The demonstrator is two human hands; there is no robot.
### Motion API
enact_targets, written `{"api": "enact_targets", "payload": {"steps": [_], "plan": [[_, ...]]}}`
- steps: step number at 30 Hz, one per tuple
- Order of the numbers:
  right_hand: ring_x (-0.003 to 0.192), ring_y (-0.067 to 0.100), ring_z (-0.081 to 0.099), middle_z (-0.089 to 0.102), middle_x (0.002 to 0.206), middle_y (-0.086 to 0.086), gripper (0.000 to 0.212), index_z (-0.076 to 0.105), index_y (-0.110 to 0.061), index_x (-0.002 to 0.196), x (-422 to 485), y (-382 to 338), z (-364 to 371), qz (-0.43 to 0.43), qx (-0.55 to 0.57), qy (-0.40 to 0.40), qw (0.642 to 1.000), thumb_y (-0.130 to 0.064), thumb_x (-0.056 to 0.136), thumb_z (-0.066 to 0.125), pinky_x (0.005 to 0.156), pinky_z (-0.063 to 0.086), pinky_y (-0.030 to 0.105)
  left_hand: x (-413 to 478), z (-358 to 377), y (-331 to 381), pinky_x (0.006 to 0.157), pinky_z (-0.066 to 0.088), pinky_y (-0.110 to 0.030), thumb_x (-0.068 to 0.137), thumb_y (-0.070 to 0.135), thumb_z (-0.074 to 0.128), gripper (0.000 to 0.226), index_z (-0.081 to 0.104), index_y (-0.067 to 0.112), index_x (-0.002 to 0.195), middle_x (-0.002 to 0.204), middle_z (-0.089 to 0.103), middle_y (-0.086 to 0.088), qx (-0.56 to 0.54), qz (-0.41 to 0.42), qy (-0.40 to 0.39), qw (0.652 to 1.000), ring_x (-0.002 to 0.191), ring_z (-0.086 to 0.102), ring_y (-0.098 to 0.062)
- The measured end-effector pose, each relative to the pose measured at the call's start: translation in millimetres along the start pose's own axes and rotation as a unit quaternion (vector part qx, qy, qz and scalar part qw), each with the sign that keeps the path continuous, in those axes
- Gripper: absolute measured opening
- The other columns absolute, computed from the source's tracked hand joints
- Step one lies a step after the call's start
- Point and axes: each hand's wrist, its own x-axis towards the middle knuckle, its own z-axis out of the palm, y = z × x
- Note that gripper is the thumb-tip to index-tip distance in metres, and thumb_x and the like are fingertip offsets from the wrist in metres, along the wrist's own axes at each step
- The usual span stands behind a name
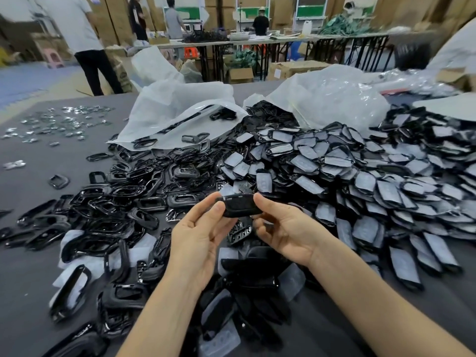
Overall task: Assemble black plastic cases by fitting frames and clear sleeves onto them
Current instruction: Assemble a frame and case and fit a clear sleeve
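A black plastic case point(238, 205) is held up above the table between both hands. My left hand point(199, 238) pinches its left end with thumb and fingers. My right hand point(286, 228) pinches its right end the same way. A heap of black frames point(123, 202) lies to the left. A bigger heap of black cases with grey film point(360, 176) spreads to the right. Several black parts and clear sleeves point(221, 338) lie under my forearms, near the table's front.
Two white plastic bags point(180, 106) spill parts at the back of the dark table point(23, 171). Small shiny pieces point(59, 122) are scattered at the far left. People stand at other tables and cardboard boxes in the background.
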Motion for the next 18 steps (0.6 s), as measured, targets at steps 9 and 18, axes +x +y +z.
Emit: {"api": "enact_targets", "payload": {"steps": [9, 18], "plan": [[0.049, 0.004, 0.033, 0.038, 0.055, -0.003, 0.019, 0.063, -0.008, 0.072, -22.7, -9.4, -19.6, -0.002, 0.032, -0.081, 0.996, -0.026, 0.069, 0.071, 0.040, 0.030, 0.011, -14.5, 12.3, -0.6, 0.069, 0.056, -0.021, 0.056, 0.023, 0.077, 0.030, 0.079, 0.021, 0.086, 0.083, 0.074, -0.006, 0.042, 0.024, -0.099, 0.994, 0.079, 0.073, -0.015], [0.037, 0.003, 0.041, 0.036, 0.046, -0.006, 0.038, 0.049, -0.012, 0.047, -33.4, 2.1, -22.6, 0.096, 0.152, -0.063, 0.982, -0.034, 0.061, 0.078, 0.033, 0.032, 0.012, -21.0, 15.9, -0.8, 0.070, 0.057, -0.024, 0.053, 0.029, 0.078, 0.027, 0.079, 0.023, 0.079, 0.080, 0.075, -0.003, 0.067, 0.054, -0.114, 0.990, 0.075, 0.072, -0.014]]}}
